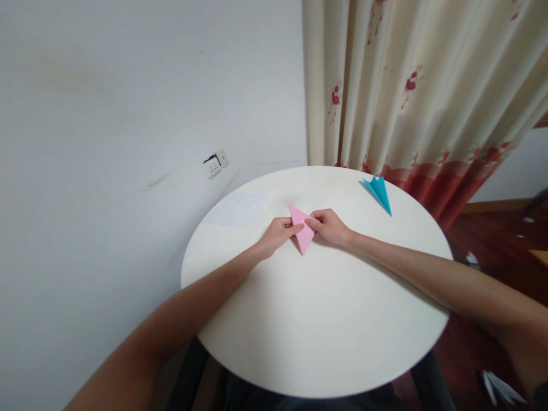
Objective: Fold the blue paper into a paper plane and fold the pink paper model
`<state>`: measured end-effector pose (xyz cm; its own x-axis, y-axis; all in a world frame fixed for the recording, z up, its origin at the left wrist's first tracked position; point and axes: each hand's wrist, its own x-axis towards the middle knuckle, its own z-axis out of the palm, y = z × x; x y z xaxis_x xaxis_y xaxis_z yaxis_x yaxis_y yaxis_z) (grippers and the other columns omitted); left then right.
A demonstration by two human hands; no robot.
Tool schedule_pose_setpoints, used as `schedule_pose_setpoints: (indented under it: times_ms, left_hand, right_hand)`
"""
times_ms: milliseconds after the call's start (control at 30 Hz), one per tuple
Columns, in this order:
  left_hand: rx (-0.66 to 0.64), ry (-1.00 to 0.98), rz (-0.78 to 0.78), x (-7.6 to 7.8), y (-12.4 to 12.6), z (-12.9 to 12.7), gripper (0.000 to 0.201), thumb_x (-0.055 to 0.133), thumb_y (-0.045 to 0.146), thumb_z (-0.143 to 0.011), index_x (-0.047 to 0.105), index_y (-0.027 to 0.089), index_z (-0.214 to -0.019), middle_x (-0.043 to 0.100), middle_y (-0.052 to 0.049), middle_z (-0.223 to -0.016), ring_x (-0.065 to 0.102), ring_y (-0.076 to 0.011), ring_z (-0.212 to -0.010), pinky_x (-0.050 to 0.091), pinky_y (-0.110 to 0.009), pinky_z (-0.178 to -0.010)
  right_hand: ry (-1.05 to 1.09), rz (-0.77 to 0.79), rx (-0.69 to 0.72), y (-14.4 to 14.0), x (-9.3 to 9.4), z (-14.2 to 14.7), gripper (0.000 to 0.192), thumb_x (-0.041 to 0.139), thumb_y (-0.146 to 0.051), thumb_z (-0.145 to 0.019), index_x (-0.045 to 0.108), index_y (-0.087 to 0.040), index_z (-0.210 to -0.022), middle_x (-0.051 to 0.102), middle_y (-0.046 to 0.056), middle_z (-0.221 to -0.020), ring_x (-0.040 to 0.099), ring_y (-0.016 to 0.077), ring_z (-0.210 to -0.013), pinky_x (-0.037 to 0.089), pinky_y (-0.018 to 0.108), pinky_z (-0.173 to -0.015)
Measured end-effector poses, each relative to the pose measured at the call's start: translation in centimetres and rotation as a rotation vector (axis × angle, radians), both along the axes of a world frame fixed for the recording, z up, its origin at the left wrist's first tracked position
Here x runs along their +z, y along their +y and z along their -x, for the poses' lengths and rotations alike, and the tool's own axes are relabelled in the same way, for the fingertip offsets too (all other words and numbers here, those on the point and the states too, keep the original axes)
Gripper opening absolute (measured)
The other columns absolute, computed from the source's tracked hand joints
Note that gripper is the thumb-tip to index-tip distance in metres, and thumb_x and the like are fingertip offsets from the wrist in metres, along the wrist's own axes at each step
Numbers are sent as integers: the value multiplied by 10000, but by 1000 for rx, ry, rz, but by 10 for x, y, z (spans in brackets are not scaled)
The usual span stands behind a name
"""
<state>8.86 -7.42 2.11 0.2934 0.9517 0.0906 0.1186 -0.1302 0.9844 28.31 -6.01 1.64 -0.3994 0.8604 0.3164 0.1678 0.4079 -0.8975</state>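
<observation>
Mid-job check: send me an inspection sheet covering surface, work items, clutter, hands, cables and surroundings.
Surface: round white table.
Work items: pink paper, folded to points, between both hands.
Clutter: blue paper, folded, near the far right edge; pale sheet lying at the left; white scraps on the floor at right.
Hands: left hand and right hand both grip the pink paper, thumbs on top.
Cables: none clearly seen; a dark bit by the socket is too small to tell.
Surroundings: pale wall; flowered curtain beyond the table.
</observation>
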Motion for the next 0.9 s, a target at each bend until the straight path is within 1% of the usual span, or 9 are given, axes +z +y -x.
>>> schedule_pose_setpoints:
  times_ms: [100, 200, 267, 400, 600, 667, 733, 833, 900]
  left_hand:
    - [75, -26, -29, 0, 1, 0, 470, 820, 563, -674, 764, 106, -765, 714, -73, -733, 604, -180, -689, 446, -296, -692]
    - [131, -108, -31, 1, 4, 3, 483, 808, 581, -686, 763, 104, -736, 710, -78, -727, 603, -176, -695, 455, -303, -709]
    - [154, -156, -44, 1, 6, 4, 481, 804, 581, -697, 775, 106, -767, 716, -84, -756, 613, -180, -727, 463, -306, -733]
    - [215, -174, -88, 1, 11, 7, 482, 783, 585, -728, 792, 113, -823, 725, -98, -816, 615, -182, -763, 454, -297, -718]
    - [319, -288, -89, -2, 18, 14, 455, 779, 561, -746, 784, 119, -852, 682, -67, -753, 564, -125, -661, 420, -251, -630]
    - [280, -324, -32, -2, 17, 15, 507, 742, 608, -766, 773, 118, -892, 679, -69, -770, 572, -124, -658, 417, -242, -608]
    - [163, -288, 29, -2, 14, 13, 565, 703, 658, -780, 759, 108, -899, 694, -95, -802, 597, -143, -679, 429, -250, -601]
    - [-30, -94, 50, -2, 7, 7, 584, 721, 673, -749, 744, 91, -797, 707, -123, -770, 615, -176, -670, 454, -279, -614]
    - [-69, 34, 22, -2, 2, 2, 562, 745, 664, -720, 733, 102, -715, 702, -106, -711, 605, -177, -632, 456, -285, -614]
  right_hand:
    - [-90, -33, 66, -1, -2, -1, 411, 549, -511, -860, 555, -169, -631, 485, -22, -587, 386, 110, -570, 288, 262, -539]
    - [-121, -44, 103, -1, -4, -2, 398, 536, -483, -878, 537, -174, -627, 458, -29, -584, 373, 107, -569, 273, 262, -538]
    - [-123, -42, 106, 0, -3, -3, 387, 538, -475, -876, 537, -174, -632, 452, -31, -588, 370, 108, -570, 269, 263, -536]
    - [-122, -17, 94, -1, -1, -2, 385, 545, -480, -864, 535, -173, -632, 447, -32, -591, 361, 105, -566, 263, 263, -530]
    - [-127, -17, 102, 1, -3, -2, 412, 548, -505, -859, 521, -175, -614, 435, -36, -577, 349, 100, -562, 248, 262, -528]
    - [-114, -13, 71, 2, -4, -3, 427, 552, -524, -852, 520, -175, -607, 434, -35, -571, 342, 98, -556, 242, 262, -523]
    - [-91, -11, 34, 4, -5, -3, 442, 555, -543, -842, 531, -171, -604, 448, -28, -574, 350, 100, -557, 250, 262, -522]
    - [-51, 2, -10, 6, -5, -3, 459, 567, -571, -822, 561, -162, -612, 481, -14, -584, 379, 107, -562, 274, 262, -523]
    - [-27, 20, -23, 7, -5, -3, 474, 579, -594, -806, 575, -158, -621, 497, -9, -585, 391, 108, -558, 284, 263, -521]
